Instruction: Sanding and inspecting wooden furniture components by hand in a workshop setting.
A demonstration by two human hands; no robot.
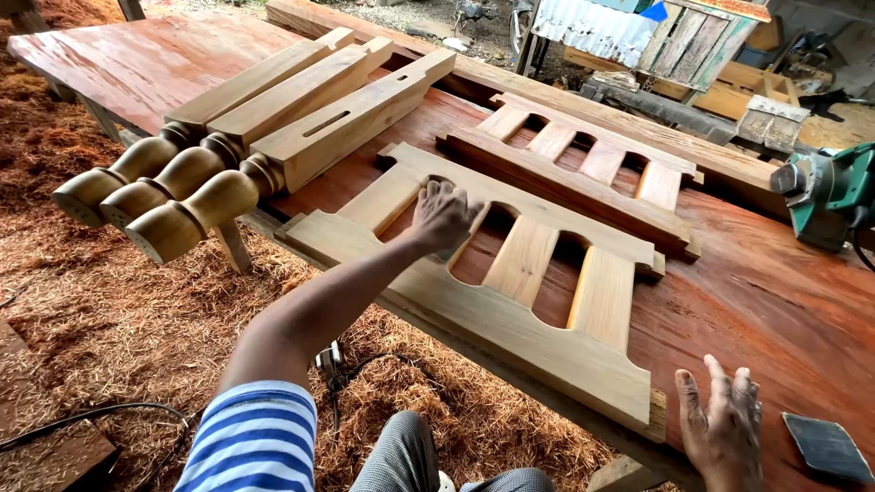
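slatted frame (510,301) lies flat near the front edge of the reddish tabletop (784,301), with four upright slats between two long rails. the left hand (442,217) rests palm down on the upper rail and the first slats at the frame's left end, fingers spread and pressing on something flat beneath that i cannot make out; it is not closed around anything i can see. the right hand (723,428) lies open and flat on the tabletop just past the frame's right end, holding nothing, with a dark sheet of sandpaper (828,448) close beside it.

judging from the surfaces, the frame's wood looks pale, even and smooth over the rails and slats, so most of the smoothing seems done, though the left end under the hand cannot be judged. a second slatted frame (574,173) lies behind it, apart, and looks much the same. three turned legs (246,137) lie side by side at the left, their rounded ends sticking out past the tabletop's edge. a green power tool (834,191) sits at the far right. wood shavings (109,319) cover the floor.
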